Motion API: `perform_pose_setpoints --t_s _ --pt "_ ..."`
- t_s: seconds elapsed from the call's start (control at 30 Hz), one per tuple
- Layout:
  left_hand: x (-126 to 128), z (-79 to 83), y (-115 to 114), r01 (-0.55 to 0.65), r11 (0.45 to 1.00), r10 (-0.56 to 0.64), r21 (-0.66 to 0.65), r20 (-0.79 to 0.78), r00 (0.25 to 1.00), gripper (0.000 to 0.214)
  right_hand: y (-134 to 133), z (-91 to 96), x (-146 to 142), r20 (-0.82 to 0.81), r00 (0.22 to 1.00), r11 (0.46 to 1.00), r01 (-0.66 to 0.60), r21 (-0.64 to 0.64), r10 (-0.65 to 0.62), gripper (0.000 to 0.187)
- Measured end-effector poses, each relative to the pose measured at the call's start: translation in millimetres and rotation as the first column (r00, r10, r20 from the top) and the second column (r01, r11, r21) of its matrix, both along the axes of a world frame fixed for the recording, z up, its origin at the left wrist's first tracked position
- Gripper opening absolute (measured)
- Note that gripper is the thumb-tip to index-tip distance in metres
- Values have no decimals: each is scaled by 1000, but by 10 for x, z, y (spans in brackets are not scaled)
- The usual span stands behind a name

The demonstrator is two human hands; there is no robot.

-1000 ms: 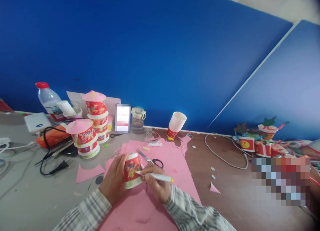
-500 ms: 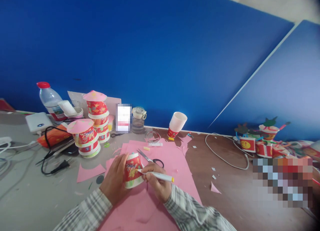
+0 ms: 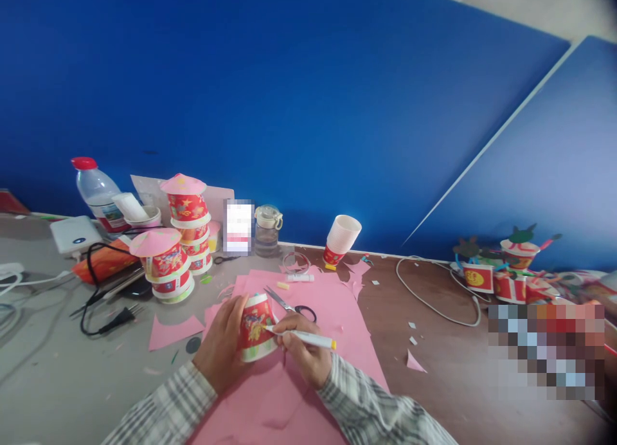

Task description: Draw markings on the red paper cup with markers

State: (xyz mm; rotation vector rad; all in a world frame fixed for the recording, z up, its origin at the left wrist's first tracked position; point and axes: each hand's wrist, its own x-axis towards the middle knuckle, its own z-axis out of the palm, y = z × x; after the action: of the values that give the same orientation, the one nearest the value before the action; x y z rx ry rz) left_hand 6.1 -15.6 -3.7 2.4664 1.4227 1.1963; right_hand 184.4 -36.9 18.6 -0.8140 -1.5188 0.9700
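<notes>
A red patterned paper cup (image 3: pixel 255 323) stands upside down and slightly tilted over pink paper (image 3: pixel 332 303). My left hand (image 3: pixel 224 342) is closed around the cup's left side; its fingertips are partly hidden behind it. Between the fingers of my right hand (image 3: pixel 303 352) is a white marker (image 3: pixel 315 339) with a yellow end, its tip at the yellow figure printed on the cup. Just behind the right hand lie scissors (image 3: pixel 292 305) on the paper. Farther back on the sheet are a white capped tube (image 3: pixel 299 278) and a small yellow cap (image 3: pixel 283 285).
Stacked red cups with pink cone tops (image 3: pixel 155 242) stand on the left, near a black plug (image 3: pixel 118 319) and a bottle (image 3: pixel 99 194). Behind are a glass jar (image 3: pixel 267 233) and nested paper cups (image 3: pixel 344 233). A white cable (image 3: pixel 436 310) and decorated cups (image 3: pixel 511 287) are at right.
Both hands keep their hold on the cup and the marker. The marker's tip stays at the cup's front, with hardly any visible shift.
</notes>
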Motion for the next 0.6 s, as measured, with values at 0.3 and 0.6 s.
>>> perform_pose_setpoints --t_s 0.3,0.6 --pt "2 4 3 -6 1000 6 9 -4 1000 89 -8 -28 18 -35 997 997 -67 -22 66 20" --pt "0 5 -2 -10 1000 10 -1 -15 1000 88 -6 -13 6 -11 999 999 -46 5 46 20"
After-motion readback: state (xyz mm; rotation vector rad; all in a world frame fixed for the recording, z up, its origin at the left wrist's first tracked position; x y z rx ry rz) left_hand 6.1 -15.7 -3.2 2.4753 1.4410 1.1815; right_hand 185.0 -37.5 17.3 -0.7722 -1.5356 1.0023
